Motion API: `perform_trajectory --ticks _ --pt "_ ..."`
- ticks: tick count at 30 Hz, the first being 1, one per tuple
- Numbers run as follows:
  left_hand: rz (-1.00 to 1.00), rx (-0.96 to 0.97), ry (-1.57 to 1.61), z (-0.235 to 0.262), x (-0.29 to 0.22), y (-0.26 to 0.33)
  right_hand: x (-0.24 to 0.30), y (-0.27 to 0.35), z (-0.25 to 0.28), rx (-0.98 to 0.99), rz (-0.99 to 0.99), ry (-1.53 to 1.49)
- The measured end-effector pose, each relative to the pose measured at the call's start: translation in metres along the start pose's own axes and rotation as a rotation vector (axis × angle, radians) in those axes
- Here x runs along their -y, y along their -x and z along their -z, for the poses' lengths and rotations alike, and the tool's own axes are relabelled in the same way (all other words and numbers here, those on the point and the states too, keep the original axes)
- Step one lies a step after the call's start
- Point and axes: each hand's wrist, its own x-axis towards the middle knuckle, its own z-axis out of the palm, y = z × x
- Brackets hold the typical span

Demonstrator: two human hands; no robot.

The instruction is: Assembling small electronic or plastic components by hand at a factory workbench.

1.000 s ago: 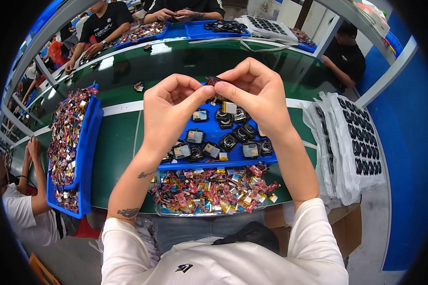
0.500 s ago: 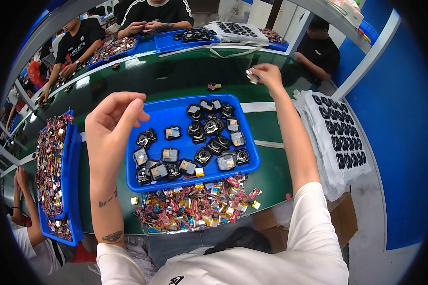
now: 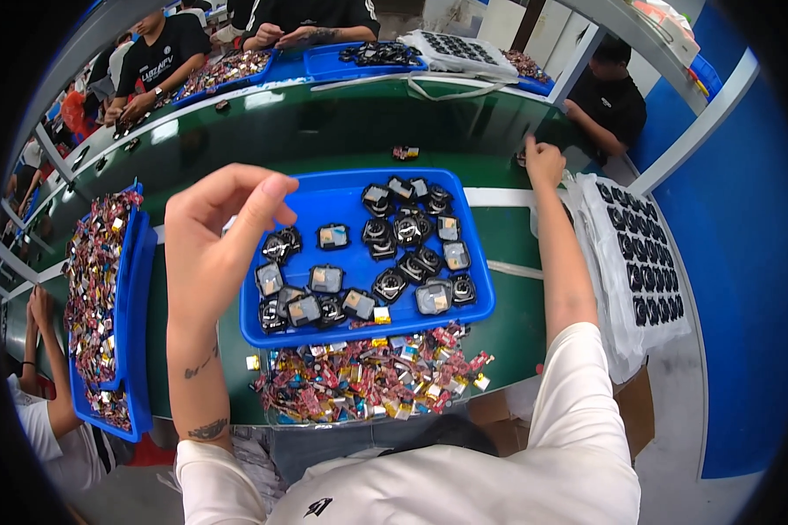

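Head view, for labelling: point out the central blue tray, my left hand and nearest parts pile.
Central blue tray (image 3: 356, 261), head view: bare floor.
Left hand (image 3: 214, 227), head view: middle of the hand.
Nearest parts pile (image 3: 372, 376), head view: its middle.

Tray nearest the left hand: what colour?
The tray is plain blue, clearest in the head view.

The green bench (image 3: 515, 319) carries a blue tray (image 3: 337, 201), a heap of small electronic parts (image 3: 359, 376) nearer, and another small part (image 3: 404, 152) farther off.

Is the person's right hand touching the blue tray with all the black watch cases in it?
Apart. The head view shows the green table between the right hand and the nearest rim of the blue tray.
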Motion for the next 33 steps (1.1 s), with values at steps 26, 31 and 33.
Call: perform_trajectory --ticks 26,31,33 --pt "-0.064 0.312 -0.053 -0.007 -0.005 0.012 0.124 0.242 0.166 0.904 1.072 -0.653" --pt "-0.050 0.383 -0.124 -0.007 -0.003 0.009 0.135 0.252 0.169 0.785 1.117 -0.619" --pt "-0.048 0.383 -0.121 -0.007 -0.004 0.011 0.133 0.252 0.172 0.900 1.136 -0.577"
